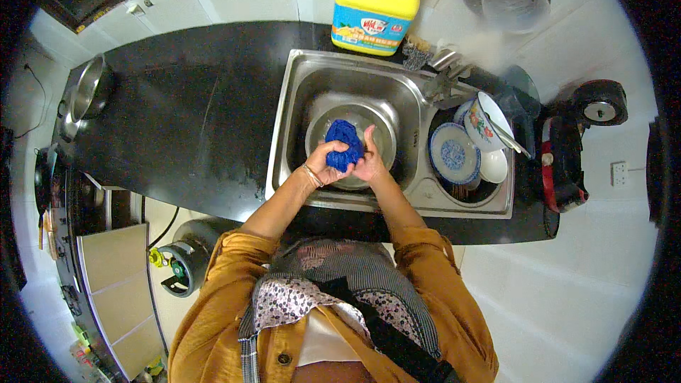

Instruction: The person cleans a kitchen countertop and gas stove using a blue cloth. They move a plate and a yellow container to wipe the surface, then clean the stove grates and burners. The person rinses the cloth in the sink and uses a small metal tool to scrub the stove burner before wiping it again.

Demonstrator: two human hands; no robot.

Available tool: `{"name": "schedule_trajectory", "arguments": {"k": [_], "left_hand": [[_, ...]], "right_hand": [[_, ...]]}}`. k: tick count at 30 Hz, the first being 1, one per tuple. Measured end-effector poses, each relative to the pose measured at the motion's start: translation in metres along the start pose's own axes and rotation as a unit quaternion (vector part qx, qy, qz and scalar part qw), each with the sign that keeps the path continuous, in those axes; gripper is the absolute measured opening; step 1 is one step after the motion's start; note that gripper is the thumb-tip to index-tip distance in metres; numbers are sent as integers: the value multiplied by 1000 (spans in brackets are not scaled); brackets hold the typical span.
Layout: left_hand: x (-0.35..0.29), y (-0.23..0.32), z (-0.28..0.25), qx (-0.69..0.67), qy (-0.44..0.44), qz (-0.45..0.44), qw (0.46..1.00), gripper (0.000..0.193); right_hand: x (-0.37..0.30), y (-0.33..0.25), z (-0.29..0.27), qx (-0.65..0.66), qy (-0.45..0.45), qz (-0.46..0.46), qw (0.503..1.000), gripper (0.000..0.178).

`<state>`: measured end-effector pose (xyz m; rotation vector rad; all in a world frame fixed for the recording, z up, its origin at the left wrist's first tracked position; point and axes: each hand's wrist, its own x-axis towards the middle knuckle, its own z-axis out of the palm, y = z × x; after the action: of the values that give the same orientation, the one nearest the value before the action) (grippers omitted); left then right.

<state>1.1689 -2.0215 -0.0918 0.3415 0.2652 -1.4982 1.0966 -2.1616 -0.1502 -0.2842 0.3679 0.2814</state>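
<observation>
Over the left basin of a steel sink (289,110), both my hands are at a bunched blue cloth (345,140). My left hand (323,162) is closed round its left side, with the thumb across the front. At the cloth's lower right, my right hand (370,163) touches it with its palm turned up, the thumb raised and apart; its other fingers are partly hidden under the cloth. Beneath them a round metal basin (386,122) sits in the sink and seems to hold water.
The sink's right bowl holds a blue-patterned plate (455,152), a flowered bowl (484,124) and a white bowl (494,167). Behind stand the faucet (445,85) and a yellow detergent jug (369,7). A metal bowl (93,89) leans at the counter's far left. A gas cylinder (186,259) stands below.
</observation>
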Motion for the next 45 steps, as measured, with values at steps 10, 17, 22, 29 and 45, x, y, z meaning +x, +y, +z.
{"name": "schedule_trajectory", "arguments": {"k": [10,17,22,29,45], "left_hand": [[10,24,-22,243,47,-81,965,31],[35,-19,-55,769,324,156,528,38],[106,18,-55,519,228,130,813,43],[100,-12,99,-89,-93,-148,981,32],[105,33,95,92,106,-115,983,27]], "right_hand": [[28,-29,78,-448,125,-131,875,26],[68,28,-4,-655,415,-319,545,38],[54,-63,21,-406,370,-127,826,46],[-65,-117,38,-138,-76,-264,951,65],[-50,-174,109,-426,53,-326,842,16]]}}
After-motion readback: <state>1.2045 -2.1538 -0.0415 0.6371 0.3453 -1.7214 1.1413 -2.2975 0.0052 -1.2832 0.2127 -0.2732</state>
